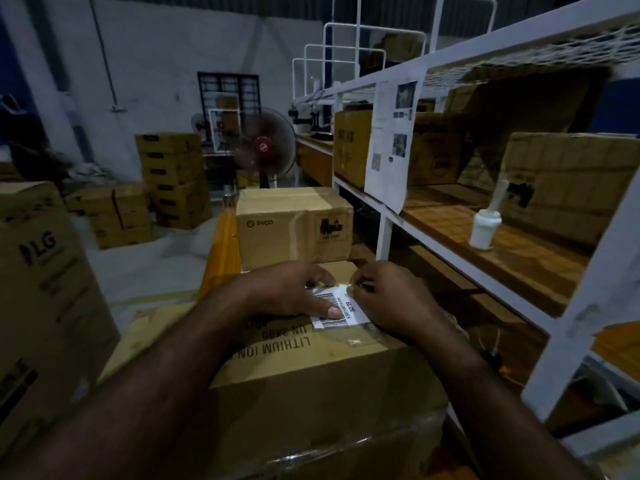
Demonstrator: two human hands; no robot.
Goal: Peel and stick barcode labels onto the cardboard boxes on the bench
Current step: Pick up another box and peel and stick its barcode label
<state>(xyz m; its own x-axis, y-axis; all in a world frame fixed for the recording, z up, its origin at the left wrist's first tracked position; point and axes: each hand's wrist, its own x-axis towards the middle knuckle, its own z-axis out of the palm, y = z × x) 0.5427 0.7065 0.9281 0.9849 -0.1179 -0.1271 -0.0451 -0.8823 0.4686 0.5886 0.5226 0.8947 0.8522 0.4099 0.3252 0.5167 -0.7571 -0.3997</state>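
Both hands are set on top of a cardboard box (311, 372) at the centre of the view. The left hand (294, 292) is laid palm-down with its fingers nearly straight, and its thumb is pressed flat onto the barcode label (349, 308). The right hand (391, 299) is curled, and the label's far right corner is pinched between its fingertips (350, 289).

The label is a white paper rectangle lying flat on the far right part of the box top. Its left end is covered by the left hand, so its full length cannot be judged. Its printing is turned sideways to the viewer: the line of characters (ending in "5039") runs from near to far, slightly tilted, with the black bars beside it.

The box is plain brown corrugated board with sharp edges, and "LITHIUM ION" is printed on top, upside down from this side. A glossy clear film (353, 336) is seen just beside the label's near edge.

Directly behind stands a smaller taped PICO carton (294, 226), and at the left a tall LG carton (41, 271). At the right, a white metal shelf rack (384, 233) carries wooden boards, more cartons, a white plastic bottle (485, 226) and a hanging paper sheet (391, 140). A round pedestal fan (265, 143) is visible further back.
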